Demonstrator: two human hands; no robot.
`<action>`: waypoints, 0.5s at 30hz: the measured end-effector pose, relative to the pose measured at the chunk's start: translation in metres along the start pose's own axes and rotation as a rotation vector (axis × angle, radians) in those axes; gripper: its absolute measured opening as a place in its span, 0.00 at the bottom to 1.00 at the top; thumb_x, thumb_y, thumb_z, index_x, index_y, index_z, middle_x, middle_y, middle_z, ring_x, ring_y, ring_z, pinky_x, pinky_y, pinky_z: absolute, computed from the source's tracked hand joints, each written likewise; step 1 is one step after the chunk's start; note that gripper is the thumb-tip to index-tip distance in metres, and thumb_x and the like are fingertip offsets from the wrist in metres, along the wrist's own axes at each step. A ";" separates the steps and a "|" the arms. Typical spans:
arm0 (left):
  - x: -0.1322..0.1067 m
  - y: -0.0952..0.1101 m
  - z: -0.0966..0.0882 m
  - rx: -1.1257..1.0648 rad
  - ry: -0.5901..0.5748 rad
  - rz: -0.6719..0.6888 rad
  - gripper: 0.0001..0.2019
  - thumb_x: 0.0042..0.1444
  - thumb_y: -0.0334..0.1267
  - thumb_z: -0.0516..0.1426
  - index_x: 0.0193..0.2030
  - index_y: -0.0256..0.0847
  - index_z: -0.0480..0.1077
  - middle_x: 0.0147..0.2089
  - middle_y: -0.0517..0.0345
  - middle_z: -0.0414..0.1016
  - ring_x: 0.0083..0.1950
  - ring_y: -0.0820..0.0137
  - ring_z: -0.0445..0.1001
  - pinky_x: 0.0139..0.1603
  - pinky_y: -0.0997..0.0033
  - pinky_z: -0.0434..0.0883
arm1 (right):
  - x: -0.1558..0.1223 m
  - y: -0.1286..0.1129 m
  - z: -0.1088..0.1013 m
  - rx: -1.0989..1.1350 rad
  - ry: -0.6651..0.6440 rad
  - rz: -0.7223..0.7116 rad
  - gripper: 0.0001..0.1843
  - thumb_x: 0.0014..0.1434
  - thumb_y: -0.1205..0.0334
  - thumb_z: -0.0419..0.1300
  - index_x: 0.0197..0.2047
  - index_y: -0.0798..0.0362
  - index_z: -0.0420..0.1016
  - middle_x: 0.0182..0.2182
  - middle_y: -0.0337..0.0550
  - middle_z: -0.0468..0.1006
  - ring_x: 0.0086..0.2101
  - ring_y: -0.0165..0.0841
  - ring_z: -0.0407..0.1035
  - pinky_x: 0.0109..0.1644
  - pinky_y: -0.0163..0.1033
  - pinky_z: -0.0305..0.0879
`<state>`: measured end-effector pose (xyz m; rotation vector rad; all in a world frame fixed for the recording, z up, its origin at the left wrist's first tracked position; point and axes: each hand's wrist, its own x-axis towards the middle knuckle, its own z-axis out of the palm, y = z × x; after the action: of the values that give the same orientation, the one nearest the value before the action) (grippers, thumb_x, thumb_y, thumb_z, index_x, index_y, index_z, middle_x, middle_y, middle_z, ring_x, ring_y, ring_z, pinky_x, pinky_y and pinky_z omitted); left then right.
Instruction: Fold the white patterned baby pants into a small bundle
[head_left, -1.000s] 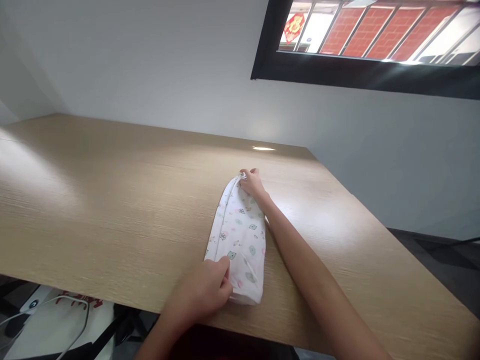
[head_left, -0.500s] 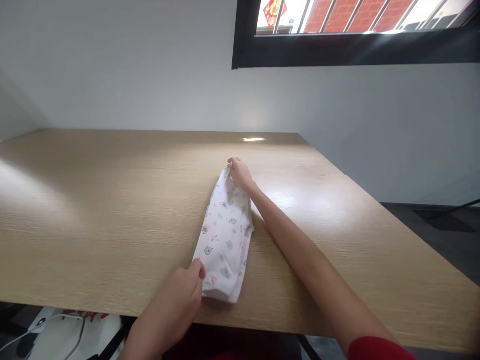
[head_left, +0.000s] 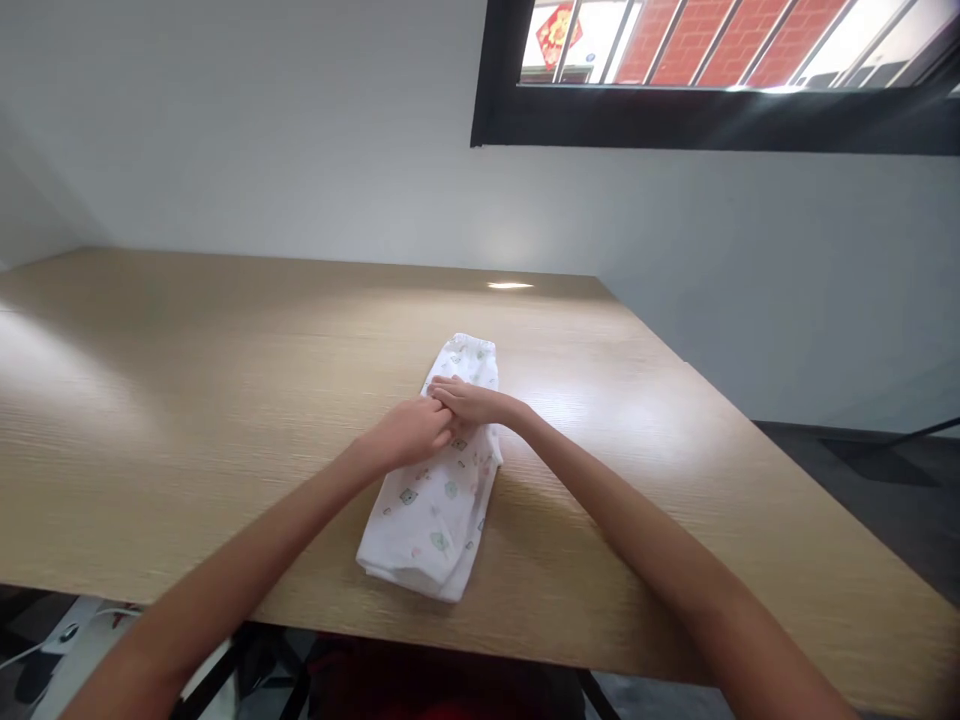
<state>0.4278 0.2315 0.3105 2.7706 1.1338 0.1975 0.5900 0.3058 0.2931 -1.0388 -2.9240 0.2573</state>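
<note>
A pair of small white pants point(head_left: 427, 520), printed with little green animal faces and leaves, lies folded lengthwise on the wooden table. Its narrow end points away from me and its wide end sits close to the table's front edge. On the upper half of the cloth, my right hand point(head_left: 469, 400) lies flat with fingers stretched to the left. Right beside it my left hand point(head_left: 416, 430) rests on the cloth from the left side, its fingers loosely stretched. The hands touch, and the right fingers partly cover the left ones. Neither hand grips the fabric.
The wooden table point(head_left: 225, 420) reaches back to a grey-white wall point(head_left: 300, 130). A dark-framed window point(head_left: 675, 120) is at upper right. Below the table's front edge at left, a white object point(head_left: 90, 650) with a cable shows.
Both hands have moved to the upper middle of the pants and met there. The right has let go of the far end, the left of the near corner. The near end shifted slightly left.
</note>
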 end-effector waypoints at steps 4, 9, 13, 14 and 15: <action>0.028 0.002 0.031 0.029 0.025 0.096 0.21 0.62 0.41 0.42 0.57 0.31 0.59 0.60 0.43 0.57 0.61 0.57 0.53 0.61 0.55 0.50 | -0.009 0.018 0.011 -0.168 0.043 -0.014 0.18 0.63 0.66 0.40 0.50 0.60 0.65 0.58 0.55 0.55 0.57 0.44 0.48 0.56 0.50 0.49; -0.039 0.057 0.052 0.018 0.033 0.358 0.31 0.61 0.52 0.37 0.64 0.32 0.45 0.65 0.35 0.41 0.65 0.48 0.38 0.59 0.40 0.43 | 0.010 0.051 0.012 -0.197 0.092 0.223 0.27 0.66 0.56 0.35 0.64 0.60 0.43 0.62 0.49 0.44 0.61 0.38 0.39 0.61 0.48 0.40; -0.080 0.090 0.069 0.099 0.216 0.578 0.20 0.63 0.43 0.41 0.58 0.37 0.55 0.60 0.40 0.57 0.61 0.52 0.54 0.56 0.43 0.54 | 0.021 0.049 0.002 -0.179 0.059 0.255 0.28 0.66 0.56 0.34 0.65 0.61 0.39 0.63 0.47 0.40 0.61 0.35 0.33 0.63 0.45 0.34; -0.082 0.093 0.070 0.118 0.285 0.600 0.17 0.63 0.39 0.42 0.56 0.39 0.57 0.57 0.42 0.61 0.59 0.55 0.59 0.54 0.47 0.58 | 0.021 0.043 -0.002 -0.172 0.030 0.282 0.28 0.66 0.57 0.34 0.65 0.62 0.39 0.63 0.48 0.39 0.61 0.36 0.32 0.63 0.45 0.34; -0.083 0.094 0.069 0.126 0.321 0.603 0.15 0.62 0.36 0.44 0.54 0.40 0.59 0.55 0.43 0.65 0.55 0.58 0.63 0.52 0.51 0.61 | 0.020 0.034 -0.008 -0.162 -0.005 0.315 0.28 0.66 0.58 0.36 0.65 0.63 0.40 0.63 0.50 0.40 0.61 0.37 0.33 0.62 0.46 0.36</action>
<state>0.4458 0.1014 0.2546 3.1948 0.3206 0.6714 0.5964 0.3457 0.2945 -1.5239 -2.8116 0.0284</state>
